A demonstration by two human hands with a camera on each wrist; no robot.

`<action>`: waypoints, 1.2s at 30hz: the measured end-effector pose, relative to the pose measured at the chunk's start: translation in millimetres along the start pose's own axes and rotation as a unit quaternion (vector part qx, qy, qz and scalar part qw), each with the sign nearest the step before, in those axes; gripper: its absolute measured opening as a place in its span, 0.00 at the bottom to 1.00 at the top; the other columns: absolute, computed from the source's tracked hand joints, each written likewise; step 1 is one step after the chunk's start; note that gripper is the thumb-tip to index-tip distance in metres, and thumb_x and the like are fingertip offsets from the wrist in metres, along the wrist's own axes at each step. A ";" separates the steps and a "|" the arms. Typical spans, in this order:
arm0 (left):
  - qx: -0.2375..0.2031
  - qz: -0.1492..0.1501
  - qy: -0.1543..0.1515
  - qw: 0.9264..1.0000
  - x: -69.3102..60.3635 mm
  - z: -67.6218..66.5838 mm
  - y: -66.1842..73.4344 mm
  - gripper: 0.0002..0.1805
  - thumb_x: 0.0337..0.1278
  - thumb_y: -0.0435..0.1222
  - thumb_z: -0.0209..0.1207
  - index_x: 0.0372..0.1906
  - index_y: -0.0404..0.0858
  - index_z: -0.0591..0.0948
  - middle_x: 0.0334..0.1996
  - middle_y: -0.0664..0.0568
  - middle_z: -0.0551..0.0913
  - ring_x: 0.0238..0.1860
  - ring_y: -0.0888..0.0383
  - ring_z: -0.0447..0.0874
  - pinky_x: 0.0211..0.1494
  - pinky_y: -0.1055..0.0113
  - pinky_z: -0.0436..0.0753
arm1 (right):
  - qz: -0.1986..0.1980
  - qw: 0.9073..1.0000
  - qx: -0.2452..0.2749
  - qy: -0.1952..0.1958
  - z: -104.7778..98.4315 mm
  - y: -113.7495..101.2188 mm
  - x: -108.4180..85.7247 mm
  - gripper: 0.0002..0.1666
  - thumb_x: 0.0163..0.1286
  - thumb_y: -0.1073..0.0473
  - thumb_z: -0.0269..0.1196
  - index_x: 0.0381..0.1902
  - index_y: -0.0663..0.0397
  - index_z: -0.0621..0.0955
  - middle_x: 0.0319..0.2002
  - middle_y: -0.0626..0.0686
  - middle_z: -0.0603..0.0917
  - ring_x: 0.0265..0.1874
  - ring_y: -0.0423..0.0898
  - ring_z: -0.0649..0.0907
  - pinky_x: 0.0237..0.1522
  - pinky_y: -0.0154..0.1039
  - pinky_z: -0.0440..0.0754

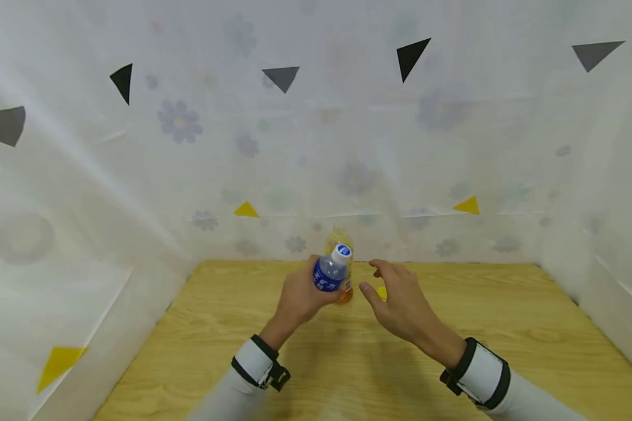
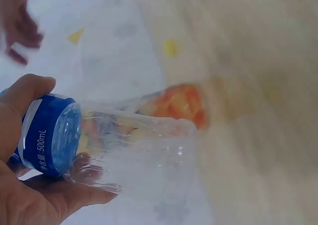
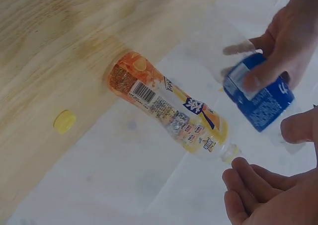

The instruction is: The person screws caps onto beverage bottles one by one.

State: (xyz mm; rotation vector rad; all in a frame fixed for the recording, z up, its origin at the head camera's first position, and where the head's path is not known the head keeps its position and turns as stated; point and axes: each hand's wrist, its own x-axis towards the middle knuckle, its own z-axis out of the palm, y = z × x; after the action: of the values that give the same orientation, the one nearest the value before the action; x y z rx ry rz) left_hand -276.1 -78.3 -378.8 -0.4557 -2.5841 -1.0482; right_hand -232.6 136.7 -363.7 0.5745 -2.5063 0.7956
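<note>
My left hand [image 1: 299, 293] grips a clear plastic water bottle [image 2: 144, 158] around its blue label, holding it above the table. Its white cap [image 1: 342, 253] with a blue top is on the neck. Behind it, a second bottle [image 3: 171, 106] with an orange and yellow label stands upright on the table, its mouth uncapped; in the head view the water bottle partly covers it. My right hand [image 1: 402, 301] hovers to the right of both bottles, fingers loosely bent and holding nothing. Beyond its thumb a yellow cap [image 3: 64, 121] lies on the table.
The wooden table [image 1: 216, 351] ends at a white flowered sheet [image 1: 316, 146] at the back, and similar sheets rise at both sides. Black, grey and yellow triangles [image 1: 466, 206] are stuck on the sheets.
</note>
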 end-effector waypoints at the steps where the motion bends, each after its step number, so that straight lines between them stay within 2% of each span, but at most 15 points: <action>1: -0.006 -0.005 0.015 1.000 5.9 -8.0 -1.9 0.37 0.46 0.46 0.76 0.63 0.42 0.75 0.50 0.45 0.87 0.46 0.49 0.88 0.45 0.54 0.86 | 0.001 1.000 -0.001 -0.001 0.1 0.4 0.1 0.27 0.75 0.53 0.62 0.65 0.62 0.75 0.51 0.61 0.83 0.55 0.60 0.80 0.60 0.67 0.69; 4: -0.024 -0.026 0.064 0.997 25.7 -36.2 -8.5 0.39 0.46 0.47 0.76 0.64 0.41 0.74 0.52 0.43 0.86 0.48 0.45 0.88 0.48 0.51 0.85 | 0.002 1.000 -0.003 -0.001 1.1 2.1 -1.0 0.22 0.75 0.55 0.61 0.61 0.62 0.78 0.49 0.60 0.84 0.54 0.60 0.80 0.61 0.67 0.68; 8: -0.050 -0.060 0.129 0.989 48.0 -72.5 -25.6 0.41 0.50 0.48 0.75 0.68 0.40 0.71 0.56 0.41 0.83 0.54 0.42 0.85 0.53 0.45 0.83 | 0.014 1.000 -0.004 -0.009 2.4 4.9 -4.6 0.20 0.75 0.55 0.61 0.59 0.61 0.79 0.47 0.59 0.84 0.53 0.61 0.79 0.61 0.67 0.67; 12: -0.054 -0.107 0.204 0.972 61.6 -97.7 -52.3 0.41 0.53 0.49 0.73 0.69 0.40 0.70 0.58 0.39 0.81 0.57 0.40 0.82 0.56 0.42 0.81 | 0.028 0.999 -0.004 -0.024 3.9 7.0 -7.1 0.21 0.76 0.54 0.60 0.59 0.60 0.79 0.47 0.58 0.84 0.55 0.62 0.79 0.60 0.66 0.67; 15: -0.046 -0.146 0.250 0.956 65.7 -107.1 -73.3 0.40 0.52 0.49 0.72 0.67 0.38 0.71 0.58 0.39 0.81 0.58 0.39 0.81 0.57 0.41 0.80 | 0.032 0.999 -0.006 -0.027 5.5 8.0 -8.0 0.21 0.75 0.53 0.61 0.60 0.60 0.78 0.47 0.58 0.84 0.54 0.61 0.79 0.59 0.64 0.68; 17: -0.047 -0.172 0.264 0.948 64.4 -108.5 -85.9 0.40 0.51 0.48 0.72 0.67 0.37 0.70 0.60 0.38 0.80 0.60 0.38 0.80 0.61 0.41 0.77 | 0.032 0.999 -0.008 -0.027 6.8 9.4 -8.4 0.21 0.75 0.54 0.61 0.59 0.61 0.78 0.46 0.58 0.84 0.52 0.60 0.80 0.58 0.64 0.68; 21: -0.067 -0.221 0.257 0.938 54.1 -103.2 -107.0 0.43 0.51 0.45 0.73 0.70 0.36 0.67 0.65 0.37 0.77 0.66 0.36 0.73 0.67 0.40 0.71 | 0.031 0.999 -0.012 -0.029 8.2 10.9 -9.2 0.22 0.74 0.55 0.63 0.59 0.63 0.78 0.46 0.59 0.84 0.50 0.59 0.81 0.57 0.64 0.69; 27: -0.090 -0.251 0.251 0.930 37.9 -89.8 -134.7 0.45 0.53 0.44 0.73 0.72 0.35 0.64 0.66 0.36 0.74 0.68 0.37 0.71 0.68 0.40 0.72 | 0.039 0.998 -0.016 -0.041 10.6 12.5 -11.6 0.23 0.73 0.55 0.63 0.60 0.63 0.78 0.47 0.61 0.85 0.49 0.58 0.82 0.58 0.66 0.70; 30: -0.086 -0.262 0.250 0.928 31.5 -84.4 -144.4 0.45 0.53 0.44 0.73 0.72 0.35 0.64 0.66 0.35 0.73 0.67 0.35 0.70 0.67 0.38 0.72 | 0.037 0.998 -0.016 -0.043 11.8 13.5 -13.5 0.23 0.73 0.56 0.64 0.60 0.63 0.78 0.46 0.61 0.85 0.48 0.58 0.82 0.58 0.66 0.71; 36: -0.073 -0.274 0.228 0.931 19.5 -76.1 -156.8 0.47 0.53 0.45 0.71 0.74 0.35 0.62 0.67 0.33 0.72 0.67 0.32 0.68 0.66 0.37 0.72 | 0.049 0.997 -0.019 -0.060 10.1 14.6 -13.5 0.24 0.73 0.56 0.63 0.61 0.64 0.77 0.43 0.57 0.85 0.47 0.58 0.82 0.58 0.66 0.71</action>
State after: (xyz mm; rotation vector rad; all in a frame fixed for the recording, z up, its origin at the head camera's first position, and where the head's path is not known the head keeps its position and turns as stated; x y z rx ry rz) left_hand -344.0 -235.9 -415.0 0.4686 -2.2501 -1.3319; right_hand -231.8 144.8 -384.4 0.5039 -2.6713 0.7664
